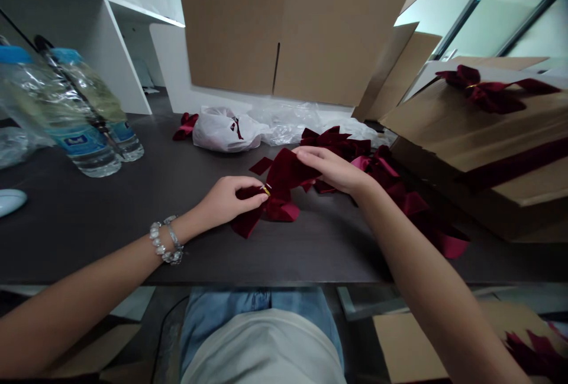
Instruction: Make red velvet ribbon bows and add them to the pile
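Bracelet of pale beads circled the left wrist. The left hand curled, pinching a burgundy velvet bow at its gold wire tie, while the right hand lay with its fingers together, pressing the upper loop. Had that pinch slackened, the tie could have slipped and the loop sagged. More bows lay just beyond on the dark tabletop, with a second bow on a cardboard box. Farther left, water bottles carried blue labels, their lettering unreadable.
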{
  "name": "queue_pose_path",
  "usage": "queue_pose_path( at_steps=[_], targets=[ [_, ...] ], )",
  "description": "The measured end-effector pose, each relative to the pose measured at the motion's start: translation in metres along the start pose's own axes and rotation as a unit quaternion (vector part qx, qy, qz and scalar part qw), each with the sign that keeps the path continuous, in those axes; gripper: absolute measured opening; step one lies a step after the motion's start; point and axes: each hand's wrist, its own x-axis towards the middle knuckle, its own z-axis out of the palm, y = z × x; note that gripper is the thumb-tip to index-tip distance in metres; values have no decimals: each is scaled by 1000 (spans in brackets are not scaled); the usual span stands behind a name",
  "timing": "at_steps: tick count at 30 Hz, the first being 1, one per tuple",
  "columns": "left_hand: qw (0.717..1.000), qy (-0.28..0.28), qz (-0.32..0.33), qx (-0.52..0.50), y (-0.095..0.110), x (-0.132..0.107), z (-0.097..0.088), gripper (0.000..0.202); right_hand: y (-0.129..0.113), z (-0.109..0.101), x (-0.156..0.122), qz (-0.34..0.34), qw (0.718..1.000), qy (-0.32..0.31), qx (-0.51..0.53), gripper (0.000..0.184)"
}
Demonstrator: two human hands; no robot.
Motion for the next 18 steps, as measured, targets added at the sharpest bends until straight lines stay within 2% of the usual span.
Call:
queue_pose_path(
  at_steps=[3,5,7,9,14,16,18],
  targets=[
    [999,-14,-17,-27,-1,1,2,32,2,1,4,-12,998,53,-13,41],
    [994,-48,-50,-84,-3,2,3,38,4,-1,6,-24,996,82,-15,41],
    [980,-96,-92,-149,-5,4,2,43,6,-5,6,-39,992,122,-11,40],
    [965,-113,-133,-196,-7,5,1,44,8,-12,6,-42,986,160,-11,39],
    [945,-13,-191,-266,-12,7,-2,47,13,-22,6,-14,978,206,-9,34],
    [941,31,-193,-276,-15,8,-2,49,14,-21,6,7,977,213,-6,37],
    [946,82,-169,-265,-18,10,-1,49,14,-18,7,31,978,205,-8,44]
  ],
)
